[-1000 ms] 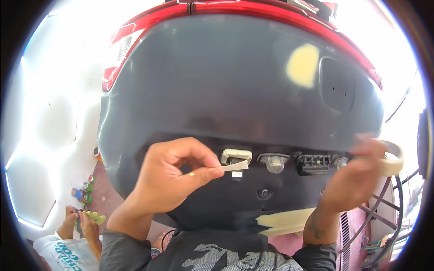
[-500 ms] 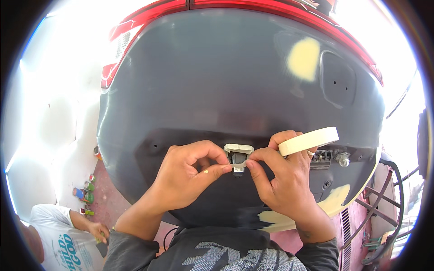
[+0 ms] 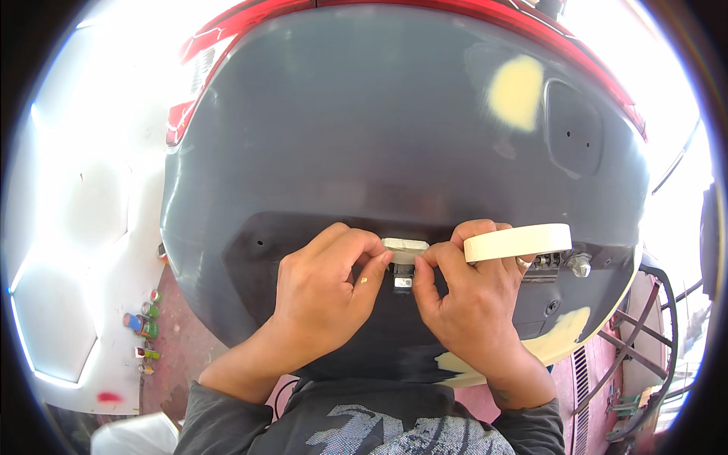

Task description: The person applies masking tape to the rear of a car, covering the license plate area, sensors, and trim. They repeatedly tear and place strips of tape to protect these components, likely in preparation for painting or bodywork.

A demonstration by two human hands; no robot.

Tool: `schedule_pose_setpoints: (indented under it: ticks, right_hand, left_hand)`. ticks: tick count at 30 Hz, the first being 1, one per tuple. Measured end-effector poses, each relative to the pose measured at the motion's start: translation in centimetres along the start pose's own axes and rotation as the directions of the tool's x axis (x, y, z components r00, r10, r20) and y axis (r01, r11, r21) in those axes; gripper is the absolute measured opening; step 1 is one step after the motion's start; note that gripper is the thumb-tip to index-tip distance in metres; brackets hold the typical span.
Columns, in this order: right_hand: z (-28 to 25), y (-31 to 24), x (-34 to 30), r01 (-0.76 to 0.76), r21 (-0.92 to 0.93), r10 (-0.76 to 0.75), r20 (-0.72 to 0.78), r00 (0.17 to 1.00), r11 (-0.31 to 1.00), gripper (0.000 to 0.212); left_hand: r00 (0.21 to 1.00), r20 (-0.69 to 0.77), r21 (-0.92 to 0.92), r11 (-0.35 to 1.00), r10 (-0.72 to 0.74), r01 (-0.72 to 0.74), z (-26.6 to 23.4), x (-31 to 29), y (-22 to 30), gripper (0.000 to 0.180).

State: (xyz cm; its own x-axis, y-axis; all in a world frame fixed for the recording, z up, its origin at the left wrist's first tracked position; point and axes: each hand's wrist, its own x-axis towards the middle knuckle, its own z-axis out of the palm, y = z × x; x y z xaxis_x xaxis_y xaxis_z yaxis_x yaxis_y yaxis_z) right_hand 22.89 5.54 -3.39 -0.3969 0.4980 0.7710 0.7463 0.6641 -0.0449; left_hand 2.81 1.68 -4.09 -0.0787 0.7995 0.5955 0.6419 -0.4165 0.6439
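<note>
A small rectangular fitting wrapped in pale masking tape (image 3: 405, 244) sticks out from the recess of a grey car tailgate (image 3: 341, 136). My left hand (image 3: 326, 284) pinches one end of a short strip of masking tape at its left corner. At the right corner my right hand (image 3: 470, 296) pinches the other end between thumb and index finger. The strip lies against the fitting's lower front. A roll of masking tape (image 3: 518, 243) hangs on the back of my right fingers, near a ring. Below the fitting shows a small black part with a white label (image 3: 403, 282).
Yellowish filler patches mark the tailgate at the upper right (image 3: 516, 92) and along its lower right edge. A bare latch mechanism (image 3: 580, 265) sits right of my right hand. Several cans (image 3: 144, 326) stand on the floor at left. A metal stand (image 3: 644, 341) is at right.
Both hands have moved the tape strip up from below the fitting and against it. The person at the lower left has moved mostly out of the picture.
</note>
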Motion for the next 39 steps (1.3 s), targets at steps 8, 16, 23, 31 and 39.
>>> schedule_pose_setpoints:
  ticks: [8,16,23,31,39]
  right_hand:
    - [-0.2,0.2,0.3,0.016,-0.050,-0.013,0.060,0.998,0.999,0.014]
    - [0.0,0.2,0.1,0.019,-0.063,-0.017,0.028,0.999,0.998,0.016]
    - [-0.7,1.3,0.4,0.002,0.039,-0.003,0.023,1.000,0.999,0.023]
    - [-2.0,2.7,1.2,0.031,0.009,-0.031,0.019,0.999,0.999,0.037]
    - [-1.5,2.0,1.0,-0.026,-0.063,0.030,0.064,0.997,0.998,0.035]
  left_hand:
    - [1.000,0.021,0.053,0.998,-0.015,0.013,-0.4,0.3,0.3,0.010]
    - [1.000,0.000,0.040,0.999,0.000,0.000,0.2,0.6,-0.4,0.014]
    - [0.967,0.018,-0.139,0.957,-0.255,0.255,-0.8,0.4,0.3,0.024]
    - [0.974,-0.034,0.314,0.927,0.224,-0.203,-2.5,1.7,-1.2,0.045]
    - [0.971,-0.036,0.481,0.856,0.236,-0.190,-1.9,2.3,-0.8,0.054]
